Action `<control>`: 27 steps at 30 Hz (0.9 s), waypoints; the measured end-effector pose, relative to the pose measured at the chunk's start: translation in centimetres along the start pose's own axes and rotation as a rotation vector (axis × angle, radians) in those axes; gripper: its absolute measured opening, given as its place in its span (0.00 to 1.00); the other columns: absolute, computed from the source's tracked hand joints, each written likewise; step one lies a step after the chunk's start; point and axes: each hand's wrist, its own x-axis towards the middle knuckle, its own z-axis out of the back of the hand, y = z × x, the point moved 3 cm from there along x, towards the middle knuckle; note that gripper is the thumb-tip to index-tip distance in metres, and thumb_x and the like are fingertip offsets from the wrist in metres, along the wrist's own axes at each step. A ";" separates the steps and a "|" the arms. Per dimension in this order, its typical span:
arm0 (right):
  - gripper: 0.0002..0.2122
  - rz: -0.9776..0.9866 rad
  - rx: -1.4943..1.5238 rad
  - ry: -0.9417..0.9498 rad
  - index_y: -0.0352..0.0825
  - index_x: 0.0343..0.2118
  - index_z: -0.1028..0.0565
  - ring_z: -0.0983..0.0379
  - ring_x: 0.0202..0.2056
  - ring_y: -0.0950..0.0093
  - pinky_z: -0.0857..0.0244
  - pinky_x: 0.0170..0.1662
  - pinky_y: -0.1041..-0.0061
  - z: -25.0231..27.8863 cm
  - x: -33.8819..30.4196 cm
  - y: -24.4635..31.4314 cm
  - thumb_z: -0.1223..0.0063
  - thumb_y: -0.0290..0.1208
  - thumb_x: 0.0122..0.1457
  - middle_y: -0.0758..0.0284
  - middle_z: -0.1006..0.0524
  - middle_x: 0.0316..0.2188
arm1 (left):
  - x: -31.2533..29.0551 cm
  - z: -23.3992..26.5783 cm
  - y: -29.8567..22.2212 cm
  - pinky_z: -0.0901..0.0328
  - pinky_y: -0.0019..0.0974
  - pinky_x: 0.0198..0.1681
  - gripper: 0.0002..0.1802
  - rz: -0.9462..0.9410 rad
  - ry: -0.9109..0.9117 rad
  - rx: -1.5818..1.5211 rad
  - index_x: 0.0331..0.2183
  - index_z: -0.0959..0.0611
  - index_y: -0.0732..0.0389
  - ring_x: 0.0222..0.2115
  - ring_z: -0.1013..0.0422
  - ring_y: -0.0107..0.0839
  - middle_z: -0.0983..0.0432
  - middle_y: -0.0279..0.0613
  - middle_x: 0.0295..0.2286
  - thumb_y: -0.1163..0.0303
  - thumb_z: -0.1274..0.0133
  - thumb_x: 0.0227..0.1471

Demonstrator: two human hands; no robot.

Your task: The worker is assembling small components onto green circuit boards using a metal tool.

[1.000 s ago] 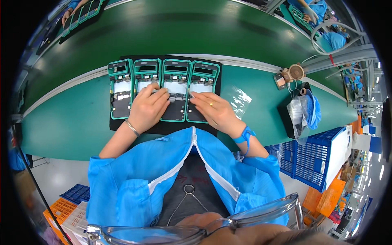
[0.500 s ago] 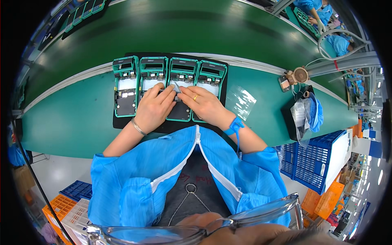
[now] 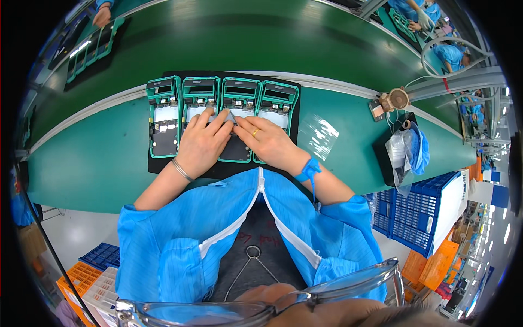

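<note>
Four-sided green-framed device housings with dark panels and white middles lie in a row on a black mat (image 3: 294,122). The leftmost housing (image 3: 164,143) is uncovered by my hands, while the rightmost housing (image 3: 279,101) is partly hidden. My left hand (image 3: 202,140) rests across the second housing (image 3: 200,87) and the edge of the third housing (image 3: 235,152), fingers spread, fingertips near its white middle. From the right, my right hand (image 3: 267,139) pinches a thin grey piece (image 3: 232,116) over the third housing; its exact kind is unclear.
A clear plastic sheet (image 3: 320,136) lies right of the mat. Farther right are a brown round fixture (image 3: 399,99) and a black bin (image 3: 383,163) with plastic bags and blue cloth. Beyond the bench runs a green conveyor belt (image 3: 245,41). A blue crate (image 3: 411,218) stands at lower right.
My fingers have shifted slightly around the grey piece. The housings on the belt at the far left have moved nearer, and another person's hand has appeared beside them.
</note>
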 end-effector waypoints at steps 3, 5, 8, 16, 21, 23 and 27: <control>0.17 -0.043 -0.022 0.036 0.29 0.44 0.24 0.26 0.47 0.62 0.29 0.49 0.67 1.5 -0.2 0.0 0.46 0.22 0.49 0.56 0.24 0.48 | 0.5 0.1 -0.3 0.36 0.45 0.48 0.19 -0.014 0.015 0.004 0.43 0.24 0.60 0.48 0.34 0.46 0.30 0.42 0.51 0.72 0.42 0.46; 0.15 -0.095 -0.053 -0.024 0.30 0.43 0.23 0.25 0.46 0.62 0.28 0.48 0.67 3.7 -1.0 -0.4 0.45 0.22 0.50 0.58 0.23 0.47 | 0.4 0.1 -0.1 0.37 0.45 0.49 0.18 -0.017 0.035 0.012 0.42 0.24 0.60 0.49 0.34 0.46 0.30 0.42 0.51 0.71 0.42 0.47; 0.14 -0.286 -0.139 -0.149 0.31 0.43 0.24 0.24 0.43 0.60 0.27 0.44 0.66 8.8 -5.0 -1.8 0.43 0.19 0.51 0.57 0.22 0.44 | 0.2 0.6 -0.1 0.37 0.46 0.49 0.16 0.007 0.036 -0.014 0.41 0.24 0.62 0.48 0.34 0.48 0.29 0.42 0.50 0.71 0.43 0.48; 0.12 -0.586 -0.097 -0.139 0.29 0.41 0.23 0.23 0.43 0.58 0.28 0.44 0.67 10.9 -14.3 -0.5 0.43 0.15 0.52 0.55 0.21 0.43 | 6.1 -2.0 -9.0 0.41 0.47 0.58 0.23 -0.389 0.061 -0.367 0.45 0.23 0.65 0.56 0.37 0.47 0.32 0.48 0.53 0.66 0.40 0.47; 0.13 -0.602 -0.114 -0.175 0.30 0.42 0.23 0.24 0.44 0.59 0.28 0.44 0.67 10.0 -15.2 -1.1 0.42 0.16 0.52 0.55 0.22 0.44 | 7.7 -6.9 -11.9 0.44 0.48 0.60 0.30 -0.545 0.124 -0.249 0.51 0.24 0.62 0.59 0.40 0.44 0.34 0.46 0.56 0.54 0.43 0.51; 0.14 -0.575 -0.145 -0.169 0.30 0.43 0.24 0.24 0.44 0.58 0.27 0.44 0.66 10.0 -15.3 -1.3 0.41 0.17 0.51 0.57 0.22 0.44 | 8.1 -7.5 -12.0 0.44 0.50 0.60 0.31 -0.554 0.169 -0.220 0.52 0.24 0.60 0.59 0.41 0.44 0.35 0.45 0.57 0.52 0.43 0.51; 0.14 -0.533 -0.155 -0.138 0.30 0.43 0.24 0.24 0.44 0.58 0.27 0.45 0.66 9.2 -15.2 -1.5 0.42 0.17 0.51 0.57 0.22 0.45 | 7.8 -7.5 -11.7 0.45 0.51 0.60 0.32 -0.531 0.194 -0.200 0.53 0.24 0.58 0.59 0.41 0.44 0.34 0.44 0.57 0.49 0.45 0.52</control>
